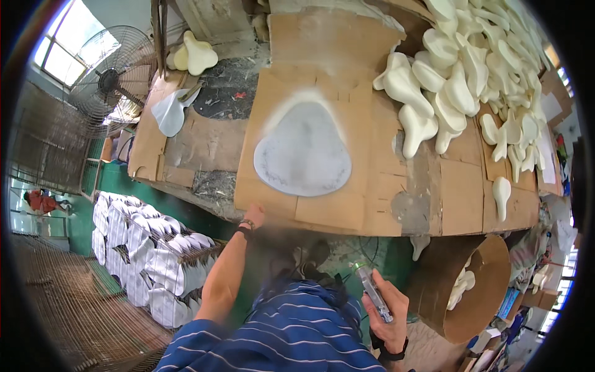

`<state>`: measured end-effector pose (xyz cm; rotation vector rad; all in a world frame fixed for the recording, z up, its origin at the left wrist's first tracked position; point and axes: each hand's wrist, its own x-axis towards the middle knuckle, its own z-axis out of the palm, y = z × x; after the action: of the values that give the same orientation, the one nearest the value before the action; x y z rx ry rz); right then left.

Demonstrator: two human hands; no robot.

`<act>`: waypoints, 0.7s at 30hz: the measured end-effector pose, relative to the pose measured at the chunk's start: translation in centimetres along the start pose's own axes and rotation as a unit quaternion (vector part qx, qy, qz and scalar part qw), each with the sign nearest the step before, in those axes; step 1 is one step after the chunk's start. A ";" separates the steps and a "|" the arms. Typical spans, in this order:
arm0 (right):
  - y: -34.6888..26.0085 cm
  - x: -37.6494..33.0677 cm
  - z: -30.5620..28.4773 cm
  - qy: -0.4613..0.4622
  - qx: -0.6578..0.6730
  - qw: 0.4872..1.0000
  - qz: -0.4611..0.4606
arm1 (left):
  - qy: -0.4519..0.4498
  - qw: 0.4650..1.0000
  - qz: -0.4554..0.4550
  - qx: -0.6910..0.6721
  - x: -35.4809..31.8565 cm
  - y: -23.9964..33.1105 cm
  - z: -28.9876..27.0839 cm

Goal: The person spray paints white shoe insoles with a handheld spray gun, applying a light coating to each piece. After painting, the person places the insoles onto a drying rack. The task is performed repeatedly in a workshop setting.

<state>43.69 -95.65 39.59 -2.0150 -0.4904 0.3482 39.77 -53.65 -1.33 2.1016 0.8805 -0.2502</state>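
Observation:
On the cardboard sheet [279, 124] lies a light grey, rounded three-cornered sheet [302, 152], with a pale dusted halo round its upper edge. My left hand [254, 215] is at the front edge of that cardboard, below the sheet's left corner. Its fingers are curled closed, and I cannot see whether anything is in them. Lower right, in front of the table, my right hand [389, 307] grips a silver spray gun [374, 292] with a green ring at its tip. The spray gun points up and to the left, apart from the sheet.
Cream foam saddle pads [458, 74] are heaped at the table's right. A round cardboard drum [434, 297] with foam pieces stands below. At left, a rack [145, 248] holds rows of grey-white shapes; a large fan [108, 80] stands behind. Another person [43, 201] is far left.

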 end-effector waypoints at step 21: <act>17.6 13.5 15.4 -0.022 -0.290 0.918 0.270 | 0.207 0.971 0.051 0.108 4.6 13.1 -7.1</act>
<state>52.21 -84.87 16.34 -2.7235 -0.0401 0.6398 50.99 -51.40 9.20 2.4431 1.0169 0.1616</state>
